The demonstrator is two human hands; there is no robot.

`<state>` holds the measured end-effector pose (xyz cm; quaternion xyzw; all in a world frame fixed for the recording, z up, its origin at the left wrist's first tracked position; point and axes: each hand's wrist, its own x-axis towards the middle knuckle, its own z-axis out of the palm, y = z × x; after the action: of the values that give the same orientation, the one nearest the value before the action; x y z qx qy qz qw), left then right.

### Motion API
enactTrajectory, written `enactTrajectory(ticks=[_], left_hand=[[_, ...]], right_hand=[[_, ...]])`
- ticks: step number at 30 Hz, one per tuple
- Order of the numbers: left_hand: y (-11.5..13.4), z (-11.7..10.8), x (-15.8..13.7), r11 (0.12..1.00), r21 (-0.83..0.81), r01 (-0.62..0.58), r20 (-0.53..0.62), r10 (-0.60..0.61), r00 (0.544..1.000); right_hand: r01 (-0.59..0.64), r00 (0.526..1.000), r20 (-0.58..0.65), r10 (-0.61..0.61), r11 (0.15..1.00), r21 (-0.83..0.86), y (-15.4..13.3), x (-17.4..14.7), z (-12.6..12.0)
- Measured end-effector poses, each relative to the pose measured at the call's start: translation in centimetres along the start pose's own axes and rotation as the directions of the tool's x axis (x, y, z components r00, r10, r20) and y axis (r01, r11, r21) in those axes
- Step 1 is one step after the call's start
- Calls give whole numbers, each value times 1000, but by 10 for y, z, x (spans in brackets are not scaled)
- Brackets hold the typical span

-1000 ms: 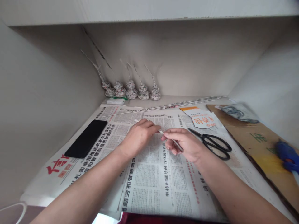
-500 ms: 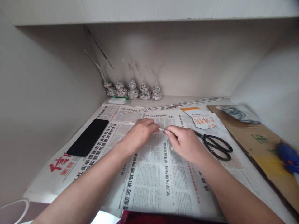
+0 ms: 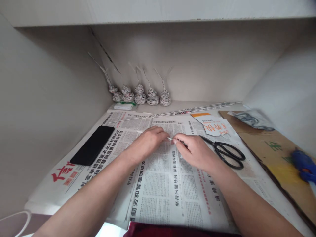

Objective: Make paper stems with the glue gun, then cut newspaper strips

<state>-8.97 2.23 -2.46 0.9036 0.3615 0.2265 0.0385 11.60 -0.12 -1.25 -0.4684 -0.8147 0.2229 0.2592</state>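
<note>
Over newspaper [image 3: 158,187], 2 hands [image 3: 151,141] [image 3: 196,149] pinch a rod [image 3: 170,139]

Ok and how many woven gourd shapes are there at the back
5, in one row: the first gourd at the left end, second gourd beside it, third gourd mid-row, fourth gourd next, fifth gourd at the right end. None looks hidden.

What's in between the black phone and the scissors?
In the head view, the left hand and right hand are between them, both holding a thin paper stick, with newspaper underneath.
</note>
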Motion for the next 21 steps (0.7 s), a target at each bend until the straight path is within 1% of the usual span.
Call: enactTrajectory(ticks=[2, 4, 6, 8, 11, 13, 15, 18, 19, 20, 21], left_hand=[[1, -1, 0, 1000, -11, 0, -4, 0, 1000], [1, -1, 0, 1000, -18, -3, -1, 3, 1000], [1, -1, 0, 1000, -25, -6, 3, 7, 1000], [1, -1, 0, 1000, -28, -9, 4, 9, 1000], [1, 0, 0, 1000, -28, -6, 4, 6, 1000], [2, 0, 0, 1000, -28, -11, 1, 11, 1000], [4, -1, 0, 999, -28, -18, -5, 18, 1000], [6, -2, 0, 999, -20, -26, -7, 26, 1000], [6, -2, 1, 999, -16, -27, -6, 27, 1000], [6, -2, 1, 1000, -14, -28, -4, 28, 1000], [6, -2, 1, 999, -16, -28, -2, 28, 1000]], right_hand=[[-47, 999, 26, 45, 994, 102, 1, 1, 1], [-112, 993, 71, 99, 970, 214, 4, 2, 2], [-183, 980, 128, 150, 932, 312, 7, 3, 3], [-248, 965, 187, 185, 876, 414, 9, 4, 5], [-328, 941, 263, 211, 754, 569, 11, 5, 8], [-377, 925, 306, 226, 650, 660, 11, 6, 10], [-433, 901, 359, 242, 518, 738, 12, 8, 12], [-529, 847, 474, 240, 295, 796, 13, 10, 15], [-551, 832, 503, 232, 250, 796, 13, 10, 16], [-562, 825, 518, 225, 244, 790, 13, 10, 16], [-558, 830, 511, 225, 289, 778, 13, 9, 15]])
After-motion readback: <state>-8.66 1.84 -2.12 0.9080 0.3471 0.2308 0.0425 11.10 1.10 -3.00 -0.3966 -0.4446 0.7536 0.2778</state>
